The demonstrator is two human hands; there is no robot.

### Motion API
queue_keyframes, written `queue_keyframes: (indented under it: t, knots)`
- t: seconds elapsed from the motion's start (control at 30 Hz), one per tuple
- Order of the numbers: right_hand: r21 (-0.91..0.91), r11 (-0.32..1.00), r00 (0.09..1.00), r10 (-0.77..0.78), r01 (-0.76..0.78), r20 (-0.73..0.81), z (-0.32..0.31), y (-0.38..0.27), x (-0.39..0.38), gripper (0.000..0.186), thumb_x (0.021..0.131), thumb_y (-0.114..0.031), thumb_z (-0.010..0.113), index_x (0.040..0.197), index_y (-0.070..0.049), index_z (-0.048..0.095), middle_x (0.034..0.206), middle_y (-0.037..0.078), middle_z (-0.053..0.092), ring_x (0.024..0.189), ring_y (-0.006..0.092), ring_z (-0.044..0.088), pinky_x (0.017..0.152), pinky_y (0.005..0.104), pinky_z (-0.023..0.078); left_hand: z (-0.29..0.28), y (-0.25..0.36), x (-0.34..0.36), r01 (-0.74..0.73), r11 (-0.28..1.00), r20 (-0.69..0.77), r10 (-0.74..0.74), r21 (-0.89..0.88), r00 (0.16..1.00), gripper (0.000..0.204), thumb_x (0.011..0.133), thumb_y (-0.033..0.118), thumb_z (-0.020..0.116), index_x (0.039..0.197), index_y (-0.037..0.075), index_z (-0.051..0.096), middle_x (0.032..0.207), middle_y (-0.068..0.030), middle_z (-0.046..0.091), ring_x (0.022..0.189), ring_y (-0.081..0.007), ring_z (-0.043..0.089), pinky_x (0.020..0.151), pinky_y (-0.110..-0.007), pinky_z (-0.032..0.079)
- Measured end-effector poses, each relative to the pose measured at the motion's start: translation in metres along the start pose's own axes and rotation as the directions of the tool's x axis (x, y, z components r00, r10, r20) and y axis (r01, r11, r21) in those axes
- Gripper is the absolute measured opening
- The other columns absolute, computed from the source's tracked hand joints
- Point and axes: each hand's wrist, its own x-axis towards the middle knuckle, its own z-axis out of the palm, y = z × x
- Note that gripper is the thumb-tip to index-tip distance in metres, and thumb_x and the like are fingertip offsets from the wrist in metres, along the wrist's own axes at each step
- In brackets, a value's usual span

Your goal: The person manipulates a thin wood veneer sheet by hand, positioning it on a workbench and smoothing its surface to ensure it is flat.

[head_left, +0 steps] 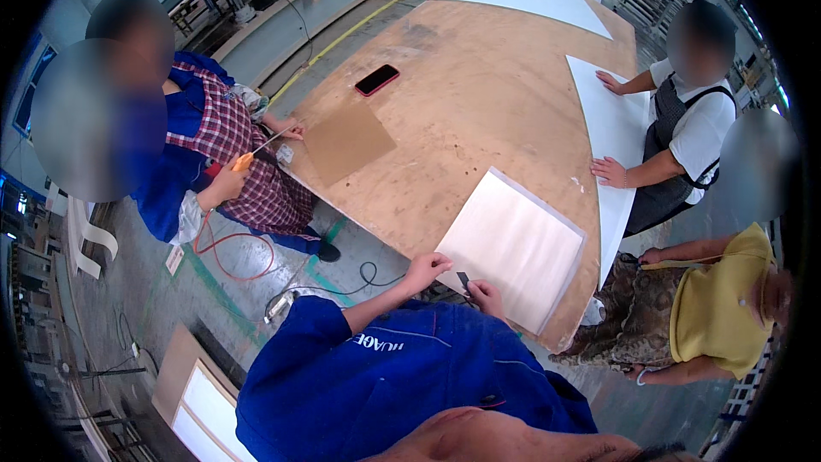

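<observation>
A rectangular, pale wood-grained sheet [516,244] is laid flat on the scuffed brown plywood desk [462,111], apparently so its near edge can be reached. A small flat black piece [463,279] is pinched in the right hand's [486,296] fingers; the left hand's [425,270] are bunched beside that edge, their grip indiscernible.

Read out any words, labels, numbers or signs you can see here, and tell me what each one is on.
Blue jacket: white lettering on the chest, which I won't copy out.
White tag at the left: too small to read.
Small white packet by the table's edge: any print is too small to read.
Phone: dark screen, no text visible.
</observation>
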Motion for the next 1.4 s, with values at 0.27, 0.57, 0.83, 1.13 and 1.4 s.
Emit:
queue_keyframes:
  t: [0.27, 0.57, 0.83, 1.13, 1.4]
  knots:
    - [-0.014, 1.000, 0.995, 0.014, -0.013, 0.094, -0.003, 0.006, 0.017, 0.020, 0.085, -0.024, 0.058, 0.086, -0.005, 0.063, 0.072, -0.002, 0.056, 0.064, 0.0061, 0.048, 0.058, 0.0209, 0.038, -0.003, -0.006, -0.003, 0.086, 0.990, 0.086, -0.077, -0.112, 0.993, 0.023, 0.081, 0.023, 0.063, 0.089, 0.001, 0.064, 0.075, -0.0016, 0.062, 0.070, -0.0086, 0.054, 0.066, -0.022, 0.043]
    - [-0.094, 0.995, 0.996, 0.047, -0.040, 0.071, -0.008, 0.010, 0.019, 0.027, 0.084, -0.032, 0.058, 0.091, -0.006, 0.062, 0.078, 0.000, 0.060, 0.072, 0.0084, 0.053, 0.063, 0.0222, 0.042, -0.002, -0.011, -0.001, 0.078, 0.985, 0.088, -0.065, -0.155, 0.994, 0.024, 0.084, 0.023, 0.059, 0.092, 0.000, 0.062, 0.080, -0.0021, 0.062, 0.074, -0.0092, 0.056, 0.069, -0.023, 0.044]
    - [-0.062, 0.998, 1.000, 0.015, -0.014, 0.012, -0.012, 0.012, 0.016, 0.026, 0.084, -0.031, 0.060, 0.089, -0.006, 0.063, 0.076, 0.000, 0.060, 0.067, 0.0077, 0.051, 0.059, 0.0220, 0.040, -0.050, 0.058, 0.089, -0.064, 0.980, 0.024, 0.070, -0.190, 0.997, 0.032, 0.083, 0.018, 0.059, 0.107, -0.002, 0.054, 0.074, 0.0002, 0.057, 0.067, -0.0067, 0.052, 0.061, -0.021, 0.043]
    - [0.011, 0.998, 0.997, -0.057, 0.058, -0.046, -0.016, 0.007, 0.004, 0.023, 0.082, -0.027, 0.062, 0.085, -0.004, 0.064, 0.070, -0.001, 0.058, 0.059, 0.0061, 0.046, 0.053, 0.0208, 0.037, -0.032, 0.276, 0.169, -0.436, 0.896, 0.105, 0.443, -0.086, 0.890, 0.052, 0.085, 0.019, 0.058, 0.128, -0.002, 0.036, 0.066, 0.0011, 0.050, 0.059, -0.0054, 0.046, 0.054, -0.020, 0.038]
    - [0.011, 0.996, 0.974, -0.088, 0.092, -0.211, -0.026, 0.004, -0.015, 0.022, 0.082, -0.025, 0.061, 0.086, -0.004, 0.064, 0.071, 0.001, 0.060, 0.062, 0.0070, 0.051, 0.054, 0.0218, 0.040, 0.013, 0.408, 0.180, -0.611, 0.763, 0.153, 0.643, -0.210, 0.750, 0.068, 0.084, 0.020, 0.059, 0.135, -0.004, 0.021, 0.063, 0.0015, 0.046, 0.057, -0.0053, 0.041, 0.053, -0.020, 0.035]
